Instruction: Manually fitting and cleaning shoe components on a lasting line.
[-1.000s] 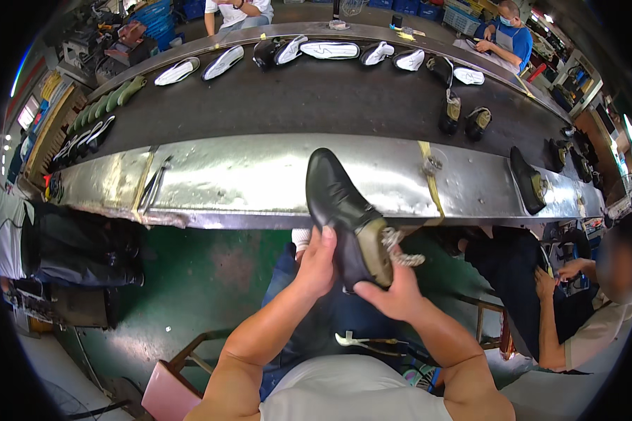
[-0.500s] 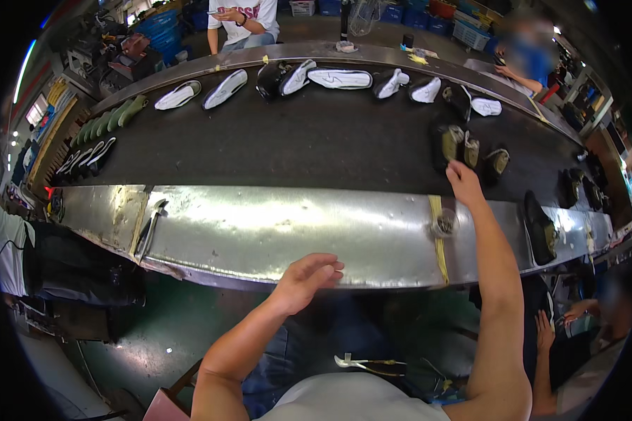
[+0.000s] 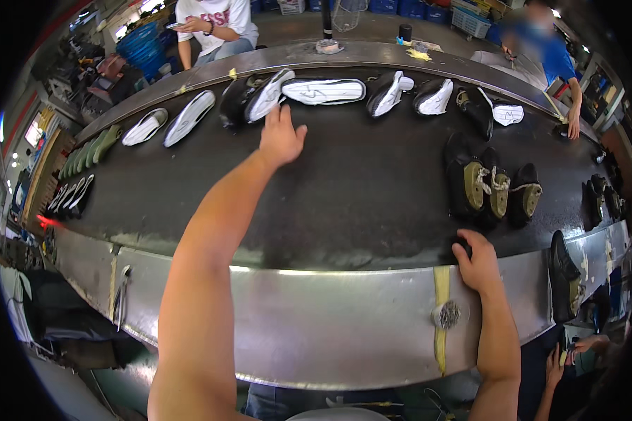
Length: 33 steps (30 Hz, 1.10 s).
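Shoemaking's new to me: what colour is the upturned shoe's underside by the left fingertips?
Mostly white; the shoe shows best in the head view.

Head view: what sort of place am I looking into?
Probably a shoemaking workshop: black shoes with olive forms inside sit on a long dark work surface, and shoes with white undersides showing lie along its far side.

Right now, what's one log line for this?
left hand: open, at white-bottomed shoe, contact unclear | right hand: open, empty, near black lasted shoe
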Each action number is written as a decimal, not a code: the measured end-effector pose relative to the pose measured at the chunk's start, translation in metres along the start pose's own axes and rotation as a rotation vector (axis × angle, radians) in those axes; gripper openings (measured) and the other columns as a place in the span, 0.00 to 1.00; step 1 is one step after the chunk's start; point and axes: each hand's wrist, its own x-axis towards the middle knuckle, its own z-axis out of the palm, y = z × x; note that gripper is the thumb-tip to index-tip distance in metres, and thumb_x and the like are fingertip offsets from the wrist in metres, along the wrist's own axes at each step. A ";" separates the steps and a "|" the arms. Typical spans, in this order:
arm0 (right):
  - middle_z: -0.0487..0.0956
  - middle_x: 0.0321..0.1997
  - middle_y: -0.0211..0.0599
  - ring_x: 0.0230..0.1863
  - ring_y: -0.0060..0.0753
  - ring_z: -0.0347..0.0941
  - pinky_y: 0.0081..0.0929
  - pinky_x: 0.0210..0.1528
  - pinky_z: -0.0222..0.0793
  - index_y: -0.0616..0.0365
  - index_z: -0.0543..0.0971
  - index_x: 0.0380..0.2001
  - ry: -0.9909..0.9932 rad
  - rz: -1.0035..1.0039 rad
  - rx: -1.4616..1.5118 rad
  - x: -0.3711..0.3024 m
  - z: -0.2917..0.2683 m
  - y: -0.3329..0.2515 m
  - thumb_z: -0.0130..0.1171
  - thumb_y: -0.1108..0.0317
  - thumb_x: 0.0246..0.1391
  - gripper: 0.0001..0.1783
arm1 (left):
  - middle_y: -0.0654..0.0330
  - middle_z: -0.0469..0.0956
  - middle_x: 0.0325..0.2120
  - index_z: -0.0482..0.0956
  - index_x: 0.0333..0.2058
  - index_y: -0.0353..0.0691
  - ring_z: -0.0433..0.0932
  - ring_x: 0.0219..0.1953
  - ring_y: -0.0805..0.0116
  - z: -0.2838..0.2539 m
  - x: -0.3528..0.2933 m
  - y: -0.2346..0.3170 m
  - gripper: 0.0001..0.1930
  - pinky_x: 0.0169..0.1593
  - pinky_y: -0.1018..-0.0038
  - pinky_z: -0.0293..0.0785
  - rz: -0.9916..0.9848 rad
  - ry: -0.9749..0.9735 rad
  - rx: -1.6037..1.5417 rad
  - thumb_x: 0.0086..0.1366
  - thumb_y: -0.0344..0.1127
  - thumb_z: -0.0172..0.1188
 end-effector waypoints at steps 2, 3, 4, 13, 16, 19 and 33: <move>0.80 0.50 0.53 0.54 0.57 0.75 0.42 0.57 0.70 0.64 0.78 0.48 0.000 0.018 -0.015 0.001 -0.004 -0.001 0.62 0.63 0.55 0.20 | 0.46 0.45 0.73 0.50 0.70 0.34 0.42 0.74 0.42 0.023 0.053 0.014 0.41 0.71 0.48 0.50 -0.015 0.011 0.115 0.67 0.52 0.56; 0.80 0.50 0.53 0.54 0.57 0.74 0.43 0.57 0.69 0.65 0.78 0.48 -0.003 0.002 -0.040 0.002 -0.006 -0.004 0.62 0.64 0.54 0.20 | 0.47 0.41 0.73 0.48 0.70 0.35 0.39 0.75 0.41 0.032 0.074 0.018 0.43 0.71 0.45 0.49 -0.020 0.034 0.145 0.67 0.53 0.55; 0.80 0.49 0.52 0.54 0.57 0.74 0.44 0.57 0.69 0.65 0.78 0.47 -0.011 -0.017 -0.056 0.003 -0.006 -0.006 0.63 0.65 0.53 0.20 | 0.49 0.37 0.74 0.46 0.71 0.36 0.35 0.76 0.44 0.039 0.092 0.020 0.44 0.72 0.45 0.45 -0.038 0.042 0.170 0.67 0.53 0.55; 0.79 0.49 0.53 0.54 0.59 0.72 0.48 0.58 0.67 0.67 0.78 0.46 -0.037 -0.042 -0.101 0.014 -0.004 -0.012 0.64 0.68 0.48 0.21 | 0.52 0.49 0.72 0.44 0.73 0.45 0.45 0.74 0.47 0.058 0.153 0.024 0.57 0.71 0.46 0.47 -0.170 -0.174 0.341 0.53 0.62 0.67; 0.79 0.49 0.52 0.55 0.59 0.72 0.47 0.58 0.67 0.67 0.78 0.45 -0.021 -0.040 -0.097 0.015 -0.003 -0.016 0.64 0.68 0.48 0.21 | 0.47 0.72 0.60 0.74 0.60 0.38 0.66 0.66 0.49 0.025 0.168 0.001 0.46 0.68 0.61 0.60 -0.011 -0.392 0.369 0.49 0.65 0.69; 0.79 0.49 0.52 0.55 0.59 0.72 0.47 0.59 0.67 0.67 0.78 0.45 -0.009 -0.024 -0.101 0.011 0.000 -0.011 0.64 0.68 0.47 0.21 | 0.40 0.74 0.57 0.73 0.59 0.31 0.71 0.61 0.44 0.034 0.143 -0.008 0.50 0.64 0.62 0.66 -0.080 -0.466 0.029 0.48 0.69 0.69; 0.78 0.51 0.52 0.55 0.57 0.72 0.45 0.59 0.67 0.67 0.78 0.45 0.019 0.004 -0.111 0.009 0.011 -0.022 0.64 0.66 0.48 0.21 | 0.34 0.74 0.54 0.75 0.56 0.28 0.67 0.64 0.45 -0.006 0.080 -0.047 0.55 0.64 0.63 0.66 -0.148 -0.314 0.259 0.52 0.81 0.55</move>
